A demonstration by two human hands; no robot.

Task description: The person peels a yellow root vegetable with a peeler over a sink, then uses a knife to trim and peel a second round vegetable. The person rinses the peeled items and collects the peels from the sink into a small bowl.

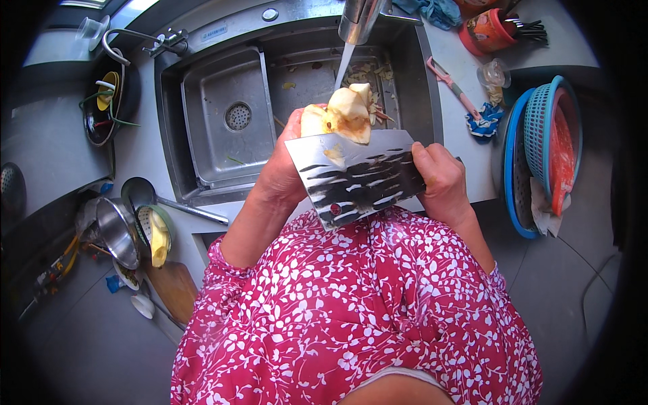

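Observation:
My left hand [287,162] holds peeled, cut pieces of pale fruit [348,114], perhaps apple, with brown patches on the flesh. My right hand [441,174] grips a broad-bladed cleaver [367,174] at its handle end. Its wide blade has dark streaks and lies across the front of the fruit, with a bit of flesh stuck to it. The blade hides part of my left fingers. Just behind the fruit, water [344,66] runs from the faucet [357,25]. Both hands are over the front of a steel sink [298,91].
Peelings [382,73] lie in the right basin; the left basin has a drain strainer [238,116]. Right of the sink are a pink-handled tool [455,88], a red holder [483,33] and stacked plastic colanders [539,136]. A ladle [139,195] and steel bowl [114,228] stand left.

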